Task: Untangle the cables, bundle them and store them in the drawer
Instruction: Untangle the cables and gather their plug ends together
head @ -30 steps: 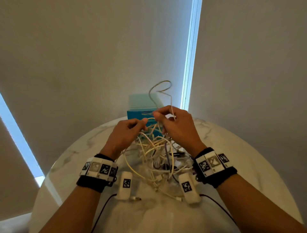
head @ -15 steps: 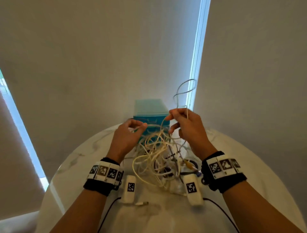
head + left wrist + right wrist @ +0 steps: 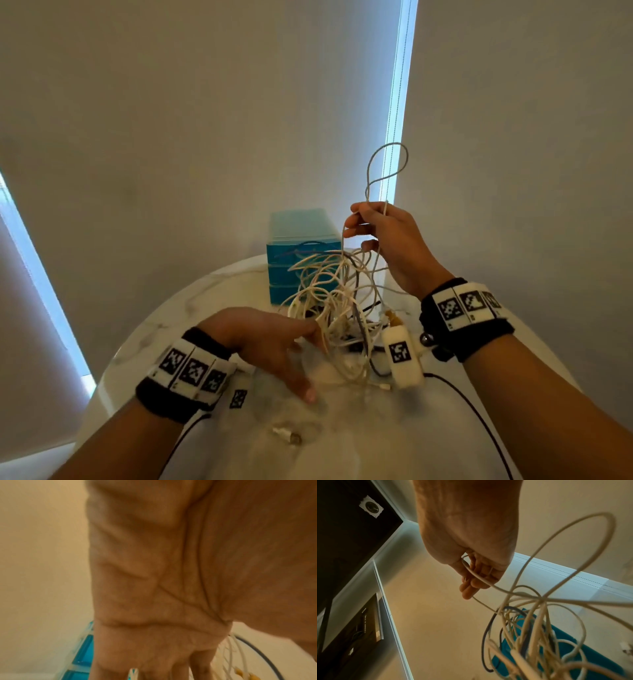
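A tangle of cream, white and dark cables (image 3: 334, 294) hangs partly lifted above the round marble table (image 3: 191, 308). My right hand (image 3: 359, 222) is raised at upper right and pinches one pale cable, whose loop (image 3: 387, 164) stands up above the fingers. In the right wrist view my right hand's fingers (image 3: 476, 580) curl round that cable, with the tangle (image 3: 530, 635) dangling below. My left hand (image 3: 311, 359) is low by the tangle's base, fingers straight and touching the strands, thumb spread. Its palm (image 3: 154, 574) fills the left wrist view. The blue drawer unit (image 3: 301, 246) stands shut behind the tangle.
A loose metal connector (image 3: 287, 437) lies on the table near the front. A white tagged module (image 3: 402, 356) hangs under my right wrist beside the tangle. Thin black leads (image 3: 479, 421) run back along both forearms. Window blinds stand close behind the table.
My right hand has risen up and to the right, lifting the pale cable and the tangle. My left hand has let go and dropped to the tangle's base near the table.
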### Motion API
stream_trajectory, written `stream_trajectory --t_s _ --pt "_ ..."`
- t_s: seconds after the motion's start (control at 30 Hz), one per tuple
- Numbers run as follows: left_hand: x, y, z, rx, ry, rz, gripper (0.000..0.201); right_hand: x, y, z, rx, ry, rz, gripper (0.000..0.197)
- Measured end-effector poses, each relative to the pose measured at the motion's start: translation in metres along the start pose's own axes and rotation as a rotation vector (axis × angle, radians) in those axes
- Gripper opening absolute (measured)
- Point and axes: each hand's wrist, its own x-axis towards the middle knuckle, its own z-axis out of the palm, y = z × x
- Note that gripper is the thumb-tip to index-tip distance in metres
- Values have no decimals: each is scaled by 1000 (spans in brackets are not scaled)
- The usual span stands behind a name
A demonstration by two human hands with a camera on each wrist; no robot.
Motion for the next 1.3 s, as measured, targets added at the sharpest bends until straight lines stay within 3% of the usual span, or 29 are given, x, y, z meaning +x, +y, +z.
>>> stream_trajectory --t_s 0.1,0.17,0.23,0.27,0.37,0.4,0.5,0.67,0.77,0.93,1.03,1.13,1.2,1.3 --pt "2 1 -13 86 125 -6 80 -1 -1 -3 -167 -53 21 22" --pt "-7 1 -30 108 177 -13 57 -2 -1 -9 -316 -89 33 20" --pt "-17 3 -50 54 248 31 25 -1 -3 -17 -297 -95 34 21" --pt "-20 7 -59 11 345 61 19 0 -6 -20 -238 -97 34 22" --pt "-7 18 -79 69 814 15 36 3 -13 -20 -172 -104 6 24" --pt "1 25 -82 67 857 9 37 3 -13 -17 -202 -101 -23 24" --pt "28 40 -78 -55 757 64 45 0 -10 -13 -213 -81 -85 24" --pt "46 29 -62 -181 902 104 20 -16 10 -17 -128 -5 -20 25" --pt "45 24 -51 -361 984 130 15 -25 46 -19 -371 -11 39 43" --pt "36 15 -37 -763 1154 108 19 -24 88 -27 -757 140 118 14" --pt "36 14 -23 -1009 1168 146 24 -28 92 -22 -750 195 29 14" --pt "39 18 -8 -1060 1115 233 26 -38 85 -5 -542 126 -141 3" --pt "38 20 -3 -1086 1078 281 26 -44 80 7 -424 8 -150 14" --pt "33 17 -3 -1079 1099 307 24 -45 83 12 -432 -68 -167 17"
